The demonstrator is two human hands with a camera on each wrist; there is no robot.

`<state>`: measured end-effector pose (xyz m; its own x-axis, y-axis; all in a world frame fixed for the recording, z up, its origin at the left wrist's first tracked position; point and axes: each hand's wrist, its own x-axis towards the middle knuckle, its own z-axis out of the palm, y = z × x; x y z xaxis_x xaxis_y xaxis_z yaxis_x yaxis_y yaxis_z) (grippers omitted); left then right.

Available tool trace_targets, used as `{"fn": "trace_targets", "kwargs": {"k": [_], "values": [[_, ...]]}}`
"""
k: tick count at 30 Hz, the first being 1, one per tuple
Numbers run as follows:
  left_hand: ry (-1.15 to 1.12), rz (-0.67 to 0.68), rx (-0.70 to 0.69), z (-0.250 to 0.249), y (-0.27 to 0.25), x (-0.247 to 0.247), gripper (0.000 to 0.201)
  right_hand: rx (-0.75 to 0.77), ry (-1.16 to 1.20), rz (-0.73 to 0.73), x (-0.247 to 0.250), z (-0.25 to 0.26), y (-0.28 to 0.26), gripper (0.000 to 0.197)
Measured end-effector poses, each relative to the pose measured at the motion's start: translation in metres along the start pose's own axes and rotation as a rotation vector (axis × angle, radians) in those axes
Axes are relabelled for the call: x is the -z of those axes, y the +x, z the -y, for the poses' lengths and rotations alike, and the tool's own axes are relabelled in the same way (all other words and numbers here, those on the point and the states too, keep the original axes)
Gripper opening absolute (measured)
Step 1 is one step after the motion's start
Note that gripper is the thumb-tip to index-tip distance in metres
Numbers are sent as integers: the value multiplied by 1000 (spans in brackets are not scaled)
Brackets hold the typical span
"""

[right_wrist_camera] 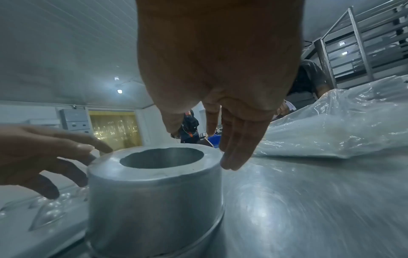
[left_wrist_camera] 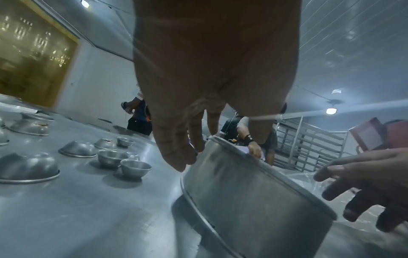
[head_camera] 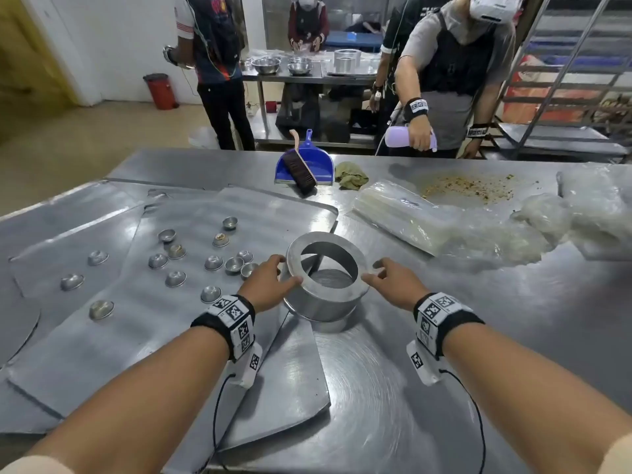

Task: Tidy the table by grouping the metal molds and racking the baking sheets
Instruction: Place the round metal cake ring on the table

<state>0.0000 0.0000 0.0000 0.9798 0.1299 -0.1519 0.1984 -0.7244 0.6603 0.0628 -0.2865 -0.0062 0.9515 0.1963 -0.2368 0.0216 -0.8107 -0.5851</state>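
A large round metal mold [head_camera: 325,304] with a wide hole in its top stands at the table's middle, on the edge of a baking sheet [head_camera: 273,381]. My left hand [head_camera: 284,272] touches its left rim, thumb on the top face and fingers loosely spread. My right hand [head_camera: 372,271] hovers open just right of the mold, not touching it. Several small cup-shaped molds [head_camera: 176,278] lie scattered over overlapping flat baking sheets [head_camera: 102,354] to the left. The left wrist view shows the mold's wall [left_wrist_camera: 253,200] under my left fingertips [left_wrist_camera: 176,164]; the right wrist view shows its top [right_wrist_camera: 154,200] beside my right hand [right_wrist_camera: 227,150].
A blue dustpan with a brush [head_camera: 306,165] and a green cloth [head_camera: 350,176] lie at the far edge. Clear plastic bags [head_camera: 427,217] and scattered crumbs [head_camera: 468,189] cover the right side. A person [head_camera: 455,63] stands across holding a purple bottle. A tall metal rack [head_camera: 581,80] stands at the back right.
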Motion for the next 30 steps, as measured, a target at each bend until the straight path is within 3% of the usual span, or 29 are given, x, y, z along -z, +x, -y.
{"fn": "trace_targets", "kwargs": {"k": [8,20,25,27,30], "values": [[-45,38,73,6,30,-5,81,-73,51,127,-7,-9,33,85],[-260,168,111,7,81,-9,57,-69,173,256,-6,-7,78,56],[-300,146,141,16,88,-13,52,-68,124,306,-18,-17,92,90],[-305,127,147,19,87,-16,52,-74,157,303,-23,-22,94,94],[-298,90,138,24,86,-19,51,-60,217,280,-25,-26,96,72]]}}
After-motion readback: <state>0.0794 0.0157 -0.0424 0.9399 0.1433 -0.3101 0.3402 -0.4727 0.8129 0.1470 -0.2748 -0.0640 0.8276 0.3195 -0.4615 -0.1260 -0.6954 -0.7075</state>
